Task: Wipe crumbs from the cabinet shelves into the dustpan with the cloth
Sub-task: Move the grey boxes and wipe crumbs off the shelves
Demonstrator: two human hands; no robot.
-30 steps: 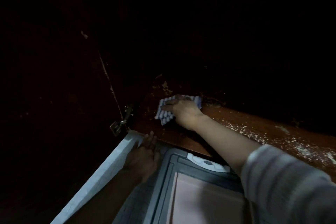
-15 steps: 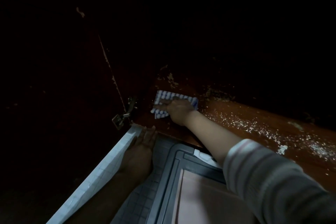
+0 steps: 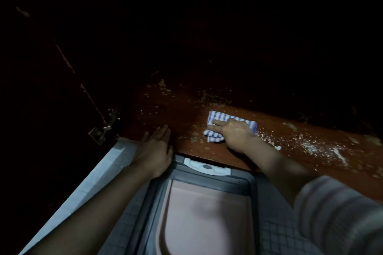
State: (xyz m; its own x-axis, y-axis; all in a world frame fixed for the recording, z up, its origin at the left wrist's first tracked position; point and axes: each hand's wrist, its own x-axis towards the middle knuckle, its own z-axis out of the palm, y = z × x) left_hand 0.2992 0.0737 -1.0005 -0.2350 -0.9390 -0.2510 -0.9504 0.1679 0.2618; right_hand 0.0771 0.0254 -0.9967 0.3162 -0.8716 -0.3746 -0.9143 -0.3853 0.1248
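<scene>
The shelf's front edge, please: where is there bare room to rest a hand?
Mostly bare wood lies between the left hand and the cloth under the right hand. Right of the cloth, crumbs crowd the shelf.

Right arm (image 3: pixel 275 165): loose sleeve (image 3: pixel 339 213), pale grey with faint pinkish cross stripes, soft fabric, hem near elbow; forearm bare. Left arm (image 3: pixel 99 198): bare along whole visible length, down to wrist.

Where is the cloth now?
In the head view the cloth lies on the shelf, right of centre, under the right hand, with white crumbs just right of it.
</scene>
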